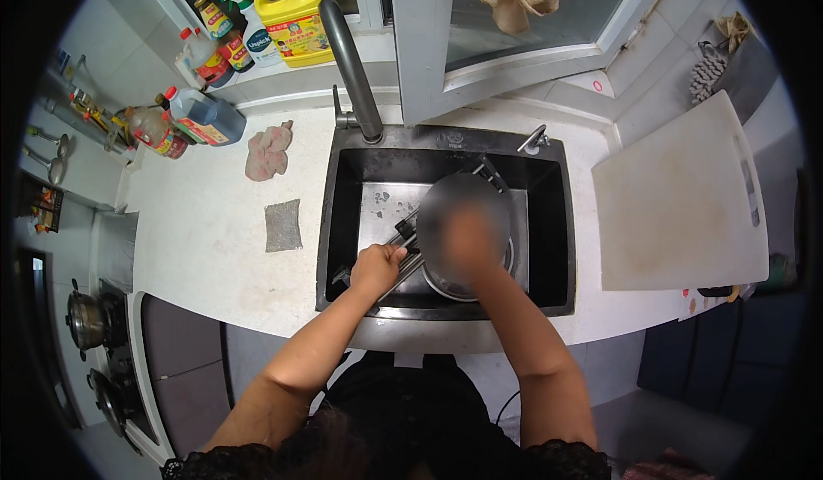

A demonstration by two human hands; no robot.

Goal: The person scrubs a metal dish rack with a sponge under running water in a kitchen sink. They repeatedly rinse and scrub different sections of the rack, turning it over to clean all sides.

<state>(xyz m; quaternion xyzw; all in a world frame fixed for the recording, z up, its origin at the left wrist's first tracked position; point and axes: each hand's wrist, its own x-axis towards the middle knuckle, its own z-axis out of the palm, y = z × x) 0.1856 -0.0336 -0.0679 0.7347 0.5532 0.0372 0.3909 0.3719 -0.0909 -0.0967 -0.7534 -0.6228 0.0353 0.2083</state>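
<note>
The black sink point(567, 223) in the white counter lies directly before me. My left hand point(375, 270) is closed around a rack of metal rods point(410, 264) with black end pieces, which slants across the sink from near left to far right. My right hand point(473, 238) reaches over the sink's middle; a grey blur covers it, so its fingers and anything in them cannot be made out. Below it the rim of a round metal bowl point(513, 266) shows inside the sink. The grey faucet point(350, 60) arches above the back left edge.
Left of the sink lie a pink rag point(269, 151) and a grey scouring pad point(283, 225). Several bottles and a yellow jug point(293, 22) stand at the back left. A large cutting board point(677, 206) leans at the right. An open window sash point(531, 43) projects over the counter behind the sink.
</note>
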